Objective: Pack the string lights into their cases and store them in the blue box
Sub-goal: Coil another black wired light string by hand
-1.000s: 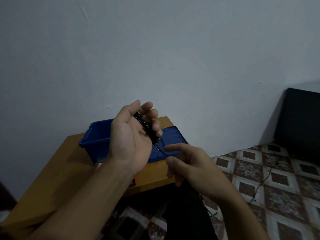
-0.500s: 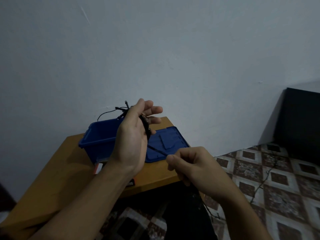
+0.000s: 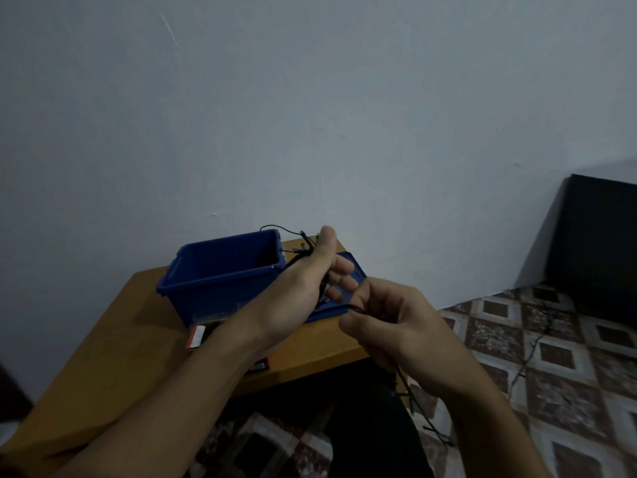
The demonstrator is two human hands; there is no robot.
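String lights wrap left hand; right hand pinches them.

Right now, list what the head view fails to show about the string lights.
Head view:
- Coil of string lights: mostly behind the left hand.
- Blue box bottom: hidden by its near wall.
- Their far end: lost on the dim floor past the right hand.

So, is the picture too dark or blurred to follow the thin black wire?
Head view: dim, bluish, slightly soft, no glare. Head view: the thin black string-light wire stands out against the pale wall, yet is hard to follow below the right hand.
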